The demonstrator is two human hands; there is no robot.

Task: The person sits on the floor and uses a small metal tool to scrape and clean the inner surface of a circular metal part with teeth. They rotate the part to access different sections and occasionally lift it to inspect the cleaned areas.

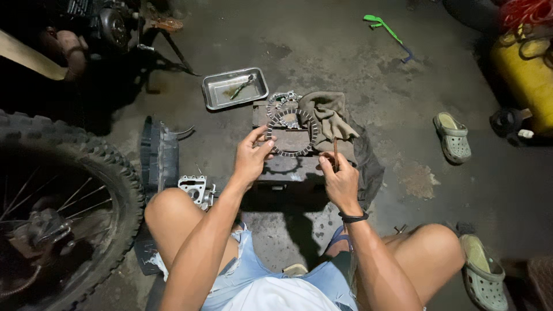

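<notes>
Over the low bench (pixel 288 167) on the garage floor, my left hand (pixel 252 155) pinches a toothed ring (pixel 292 132) upright while the right hand (pixel 341 183) grips a thin brush (pixel 335 153) beside it, more rings (pixel 283 101) stacked behind, tray (pixel 235 88) holding another brush, so probably midway.

A stained, dark concrete floor (pixel 357 69) is lit from above, with the edges left in shadow. A knobby motorcycle wheel (pixel 63 201) is seen at the left, a yellow container (pixel 527 75) at the right, and loose clogs (pixel 453 137) are scattered about.
</notes>
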